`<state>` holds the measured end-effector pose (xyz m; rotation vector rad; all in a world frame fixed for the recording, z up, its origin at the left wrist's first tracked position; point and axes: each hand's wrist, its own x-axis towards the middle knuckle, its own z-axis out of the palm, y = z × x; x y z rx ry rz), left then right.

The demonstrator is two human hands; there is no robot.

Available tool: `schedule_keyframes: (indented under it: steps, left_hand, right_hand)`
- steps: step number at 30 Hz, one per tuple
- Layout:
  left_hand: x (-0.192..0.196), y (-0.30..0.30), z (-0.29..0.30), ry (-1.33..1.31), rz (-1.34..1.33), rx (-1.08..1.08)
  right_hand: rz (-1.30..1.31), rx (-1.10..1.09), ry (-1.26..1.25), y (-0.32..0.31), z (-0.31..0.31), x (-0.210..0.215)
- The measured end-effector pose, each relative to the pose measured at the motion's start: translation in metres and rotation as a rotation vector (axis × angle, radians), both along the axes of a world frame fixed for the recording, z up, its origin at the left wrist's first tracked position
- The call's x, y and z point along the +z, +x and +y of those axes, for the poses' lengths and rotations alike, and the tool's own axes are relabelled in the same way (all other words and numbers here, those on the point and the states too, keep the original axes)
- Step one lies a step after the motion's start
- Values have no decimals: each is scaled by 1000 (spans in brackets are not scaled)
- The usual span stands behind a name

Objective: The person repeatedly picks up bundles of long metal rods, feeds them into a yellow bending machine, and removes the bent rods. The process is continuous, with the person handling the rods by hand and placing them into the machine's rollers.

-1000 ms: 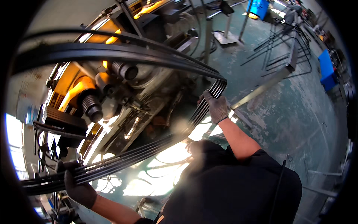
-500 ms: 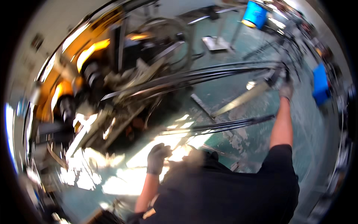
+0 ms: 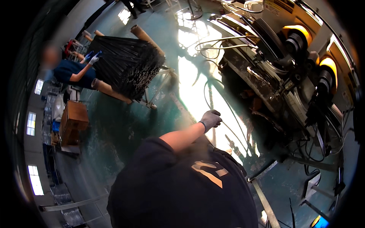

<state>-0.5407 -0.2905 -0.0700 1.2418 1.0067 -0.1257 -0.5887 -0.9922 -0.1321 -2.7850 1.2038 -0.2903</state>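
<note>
My left hand (image 3: 211, 119) wears a grey glove and is curled into a fist with nothing in it. It hangs over the green floor (image 3: 125, 129), beside a bright patch of glare. My bare forearm reaches up to it from my dark shirt (image 3: 182, 190). My right hand is out of sight. A thick bundle of long dark rods (image 3: 127, 64) lies on a rack at the upper left, well away from my hand.
A big machine (image 3: 300, 64) with yellow guards, rollers and loose cables fills the right side. Another person in a blue shirt (image 3: 70, 72) with blue gloves touches the rod bundle. A brown wooden box (image 3: 74, 121) stands at left. A flat metal strip (image 3: 262, 201) lies at lower right.
The view has swung round from the machine toward the rod rack. The long dark rods both my hands carried a second ago are gone from them; only my left hand, empty, shows.
</note>
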Motion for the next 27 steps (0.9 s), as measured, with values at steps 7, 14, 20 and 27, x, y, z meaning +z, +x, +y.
schedule_keyframes:
  steps: [7,14,20,27]
  left_hand:
    - [-37,-118,199,-243,-303,702]
    - [27,-167,387,-244,-719,977]
    - [71,-182,491,-261,-879,931]
    - [67,-172,569,-459,-952,921]
  right_hand:
    - [286,420,617,5,260,-91]
    - [-238,1754,752,81,773,214]
    - [-161,2079,252,16,985,216]
    - [422,1919,194,18,1011,158]
